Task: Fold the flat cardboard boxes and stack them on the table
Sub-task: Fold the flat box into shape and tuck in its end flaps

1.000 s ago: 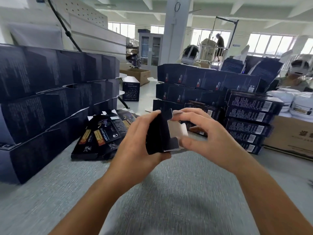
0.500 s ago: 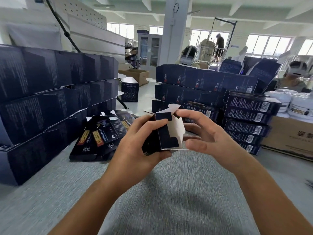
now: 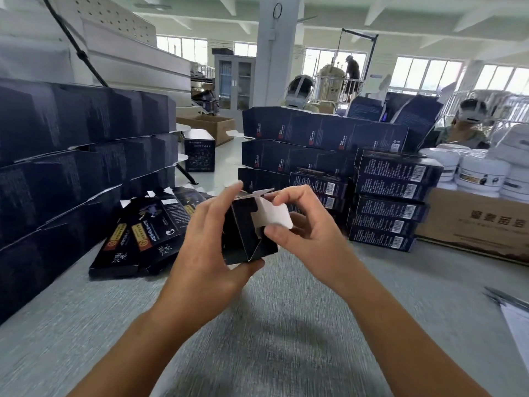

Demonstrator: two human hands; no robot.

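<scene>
Left edge of frame: wall of folded dark boxes [image 3: 71,167], three tiers, standing on the grey table [image 3: 286,325]. Just right of its foot, a fanned pile of flat boxes [image 3: 143,233] with orange labels, lying on the table.

Centre: left hand [image 3: 206,247] clasps the half-formed box [image 3: 246,236] held above the table, thumb under its lower edge. Right hand [image 3: 309,233] pinches the box's white flap [image 3: 276,217], which stands open. The hands and box hide part of the stacks behind.

Behind, centre to right: long dark boxes [image 3: 323,133] in tiers, then shorter barcode boxes [image 3: 389,196] stacked beside them.

Upper centre: open brown carton [image 3: 209,124], contents not visible.

Right edge: lettered brown carton [image 3: 472,224] with white tubs [image 3: 481,173] above it; in or on, cannot tell.
</scene>
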